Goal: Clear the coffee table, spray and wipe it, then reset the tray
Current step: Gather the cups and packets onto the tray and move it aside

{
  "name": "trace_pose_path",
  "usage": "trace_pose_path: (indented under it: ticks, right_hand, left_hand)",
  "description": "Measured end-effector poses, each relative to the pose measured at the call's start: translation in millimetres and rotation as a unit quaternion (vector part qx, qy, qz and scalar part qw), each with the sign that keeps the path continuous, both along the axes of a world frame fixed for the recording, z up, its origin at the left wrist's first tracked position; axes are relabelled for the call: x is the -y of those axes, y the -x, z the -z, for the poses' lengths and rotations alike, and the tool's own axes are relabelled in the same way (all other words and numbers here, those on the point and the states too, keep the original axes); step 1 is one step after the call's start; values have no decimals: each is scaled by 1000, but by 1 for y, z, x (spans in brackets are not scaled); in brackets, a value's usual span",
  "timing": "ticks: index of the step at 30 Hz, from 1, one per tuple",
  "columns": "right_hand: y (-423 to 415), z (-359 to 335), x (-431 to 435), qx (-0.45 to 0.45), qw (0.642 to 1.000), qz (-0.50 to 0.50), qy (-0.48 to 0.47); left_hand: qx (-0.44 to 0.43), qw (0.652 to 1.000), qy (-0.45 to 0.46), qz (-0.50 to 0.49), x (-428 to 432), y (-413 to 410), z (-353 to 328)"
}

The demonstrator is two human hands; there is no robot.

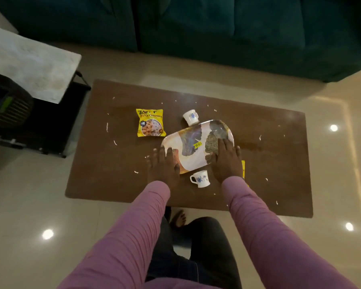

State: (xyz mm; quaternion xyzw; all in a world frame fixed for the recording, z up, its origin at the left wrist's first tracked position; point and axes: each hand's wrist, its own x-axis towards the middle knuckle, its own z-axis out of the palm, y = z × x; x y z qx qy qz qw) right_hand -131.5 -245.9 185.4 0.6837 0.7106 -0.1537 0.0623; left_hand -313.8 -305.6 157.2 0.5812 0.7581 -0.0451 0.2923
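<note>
A patterned oval tray [196, 142] lies in the middle of the brown coffee table [113, 180]. My left hand [164, 163] lies at the tray's near left edge with its fingers extended. My right hand [226, 161] lies over the tray's right edge, fingers straight; whether either hand grips the rim is unclear. One white floral cup [191, 117] stands at the tray's far edge. A second cup [200, 178] stands just in front of the tray, between my hands. A yellow snack packet [150, 125] lies left of the tray. Another yellow packet [243, 167] shows only as a strip beside my right hand.
Small white scraps [107, 127] are scattered over the tabletop. A dark green sofa [217, 24] runs along the far side. At the left stands a black side table with a white marble top [29, 63]. My bare foot [178, 217] is under the near table edge.
</note>
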Motion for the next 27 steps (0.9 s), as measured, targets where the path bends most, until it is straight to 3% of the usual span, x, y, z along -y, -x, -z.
trace_pose_path:
  ticks: [5, 8, 11, 16, 18, 22, 27]
  right_hand:
    - [-24, 58, -59, -6, 999, 46, 12]
    - [-41, 102, -90, -15, 998, 58, 20]
    - [-62, 140, -117, -19, 995, 97, 29]
    - [-95, 185, -148, -78, 978, 182, 64]
    - [-106, 199, -156, -92, 975, 183, 85]
    - [-119, 210, -158, -116, 967, 215, 71]
    - [-138, 208, -137, -90, 955, 270, 78]
  left_hand:
    - [3, 999, 35, -27, -29, -4, 57]
    - [17, 991, 67, -118, -42, -4, 92]
    - [35, 960, 104, -258, -52, -11, 126]
    - [151, 881, 73, -442, -54, -23, 168]
    - [144, 874, 65, -459, -55, -22, 178]
    - [95, 894, 45, -436, -63, -12, 180]
    - [98, 899, 38, -425, -97, -8, 182]
